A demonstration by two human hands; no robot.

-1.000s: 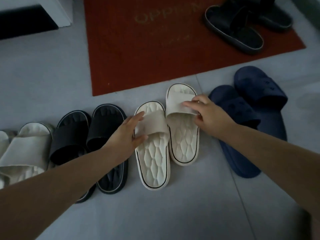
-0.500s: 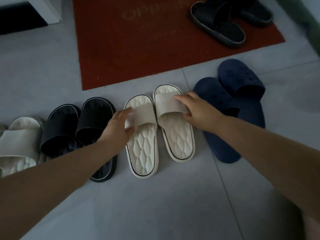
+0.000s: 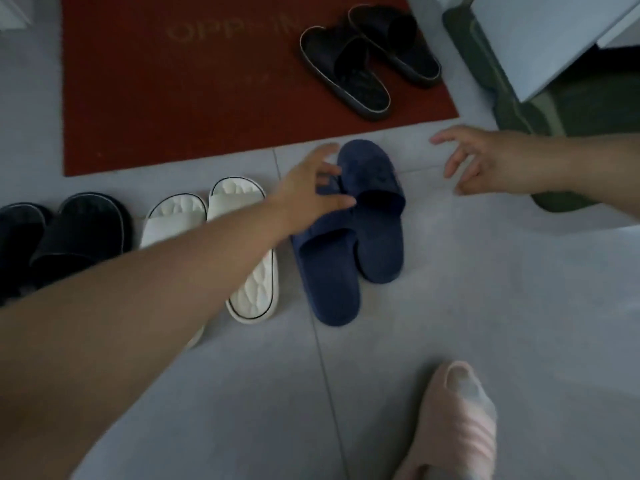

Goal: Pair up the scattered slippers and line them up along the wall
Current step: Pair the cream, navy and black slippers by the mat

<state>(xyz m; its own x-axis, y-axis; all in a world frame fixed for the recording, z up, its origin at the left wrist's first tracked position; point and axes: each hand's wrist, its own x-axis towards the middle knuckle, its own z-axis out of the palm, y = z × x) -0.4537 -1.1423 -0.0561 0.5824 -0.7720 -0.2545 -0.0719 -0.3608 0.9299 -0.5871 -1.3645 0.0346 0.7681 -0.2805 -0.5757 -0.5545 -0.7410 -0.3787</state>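
Note:
Two navy slippers (image 3: 375, 230) lie side by side in the middle of the grey floor, overlapping slightly. My left hand (image 3: 313, 188) reaches across to the toe of the left navy slipper (image 3: 325, 271), fingers spread, touching or just above its strap. My right hand (image 3: 485, 161) hovers open to the right of the pair, holding nothing. A white pair (image 3: 249, 282) sits just left of the navy ones, partly hidden by my left forearm. A black pair (image 3: 83, 226) stands at the far left. Another black pair (image 3: 363, 64) lies on the red doormat (image 3: 173, 98).
A foot in a pink slipper (image 3: 453, 427) stands at the lower right. A dark green object (image 3: 554, 116) and a white cabinet edge (image 3: 540, 36) fill the upper right corner. Grey tile floor stretches in front.
Both hands have let go of the white slippers and moved right. The left now reaches the navy pair, the right hangs open beyond it. The view has shifted right.

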